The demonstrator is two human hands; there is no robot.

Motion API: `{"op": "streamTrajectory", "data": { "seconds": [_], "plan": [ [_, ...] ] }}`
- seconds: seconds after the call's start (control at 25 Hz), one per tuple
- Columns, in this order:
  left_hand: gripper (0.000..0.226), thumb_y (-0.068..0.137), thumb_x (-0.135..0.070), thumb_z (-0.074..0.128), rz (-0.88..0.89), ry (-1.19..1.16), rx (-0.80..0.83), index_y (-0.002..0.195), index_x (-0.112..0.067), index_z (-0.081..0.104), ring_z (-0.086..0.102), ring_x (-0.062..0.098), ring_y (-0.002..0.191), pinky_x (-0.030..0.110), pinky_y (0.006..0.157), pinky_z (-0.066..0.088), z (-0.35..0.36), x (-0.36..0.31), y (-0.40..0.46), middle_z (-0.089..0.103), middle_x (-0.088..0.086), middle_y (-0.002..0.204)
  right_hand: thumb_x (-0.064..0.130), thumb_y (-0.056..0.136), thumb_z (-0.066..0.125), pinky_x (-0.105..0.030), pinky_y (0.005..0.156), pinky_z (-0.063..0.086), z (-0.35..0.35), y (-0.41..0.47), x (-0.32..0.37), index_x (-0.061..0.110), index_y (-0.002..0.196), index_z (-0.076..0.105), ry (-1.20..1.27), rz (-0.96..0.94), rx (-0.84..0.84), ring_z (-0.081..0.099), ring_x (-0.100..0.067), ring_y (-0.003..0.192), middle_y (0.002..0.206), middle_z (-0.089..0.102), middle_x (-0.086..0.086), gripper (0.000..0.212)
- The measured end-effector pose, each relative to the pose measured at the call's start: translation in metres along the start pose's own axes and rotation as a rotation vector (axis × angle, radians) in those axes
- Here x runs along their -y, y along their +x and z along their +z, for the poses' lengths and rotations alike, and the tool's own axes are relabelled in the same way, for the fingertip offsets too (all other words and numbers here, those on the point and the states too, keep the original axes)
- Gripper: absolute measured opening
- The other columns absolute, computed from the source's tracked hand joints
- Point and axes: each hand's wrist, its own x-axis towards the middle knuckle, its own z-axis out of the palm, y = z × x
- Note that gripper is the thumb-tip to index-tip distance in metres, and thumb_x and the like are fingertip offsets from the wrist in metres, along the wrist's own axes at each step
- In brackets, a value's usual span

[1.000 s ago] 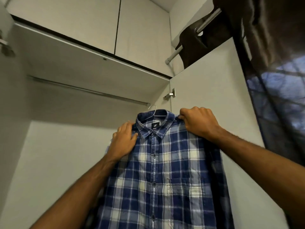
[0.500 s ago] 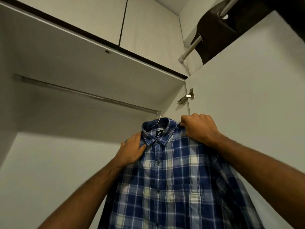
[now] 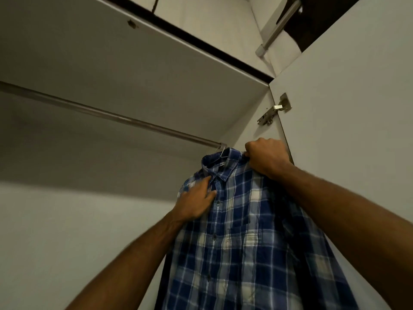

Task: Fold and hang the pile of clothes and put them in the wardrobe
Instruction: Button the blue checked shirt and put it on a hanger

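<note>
A blue and white plaid shirt (image 3: pixel 241 231) hangs in front of me on a wire hanger, whose metal hook (image 3: pixel 220 152) sits just under the right end of the wardrobe rail (image 3: pixel 107 114). Whether the hook rests on the rail I cannot tell. My right hand (image 3: pixel 267 156) grips the shirt's right shoulder beside the collar. Below the collar, my left hand (image 3: pixel 196 201) lies on the shirt's left chest with its fingers spread on the cloth.
The wardrobe's open door (image 3: pixel 348 108) stands on the right with a metal hinge (image 3: pixel 276 109). A shelf board (image 3: pixel 134 63) runs above the rail. A curtain rod (image 3: pixel 277 27) and dark curtain show at the top right.
Both hands have lifted the shirt up and toward the rail's right end. My left hand has slipped from the left shoulder down onto the chest. The view has tilted upward.
</note>
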Motion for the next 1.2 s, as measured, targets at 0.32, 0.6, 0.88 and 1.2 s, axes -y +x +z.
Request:
{"op": "streamTrajectory", "data": {
  "seconds": [0.32, 0.6, 0.88, 1.2],
  "plan": [
    [0.063, 0.105, -0.055, 0.029, -0.057, -0.162, -0.109, 0.158, -0.021, 0.02, 0.034, 0.026, 0.146, 0.048, 0.118, 0.03, 0.034, 0.014, 0.064, 0.027, 0.006, 0.164, 0.028, 0.098, 0.062, -0.036, 0.067, 0.045, 0.061, 0.049, 0.014, 0.014, 0.102, 0.066, 0.015, 0.038, -0.105, 0.054, -0.024, 0.073, 0.082, 0.055, -0.005, 0.015],
    [0.092, 0.089, -0.083, 0.023, -0.062, -0.096, -0.146, 0.16, -0.025, 0.013, 0.034, 0.025, 0.147, 0.057, 0.117, 0.031, 0.054, 0.028, 0.099, 0.023, 0.002, 0.166, 0.021, 0.096, 0.063, -0.035, 0.066, 0.043, 0.073, 0.078, 0.01, 0.014, 0.094, 0.066, -0.047, 0.044, -0.135, 0.052, -0.024, 0.072, 0.071, 0.047, -0.003, 0.007],
    [0.099, 0.081, -0.081, 0.031, -0.05, -0.07, -0.084, 0.158, -0.022, 0.01, 0.034, 0.027, 0.147, 0.058, 0.115, 0.032, 0.071, 0.051, 0.113, 0.024, 0.006, 0.166, 0.026, 0.099, 0.058, -0.036, 0.077, 0.037, 0.083, 0.092, 0.021, 0.016, 0.118, 0.065, -0.11, -0.029, -0.04, 0.065, -0.028, 0.102, 0.111, 0.068, -0.007, 0.022],
    [0.075, 0.1, -0.058, 0.042, -0.001, -0.301, -0.197, 0.16, -0.025, 0.013, 0.031, 0.025, 0.148, 0.052, 0.119, 0.03, 0.086, 0.048, 0.111, 0.024, 0.006, 0.165, 0.038, 0.104, 0.053, -0.041, 0.093, 0.048, 0.049, 0.086, 0.0, 0.005, 0.113, 0.062, 0.329, 0.166, 0.24, 0.059, -0.033, 0.105, 0.123, 0.063, -0.019, 0.035]
  ]
}}
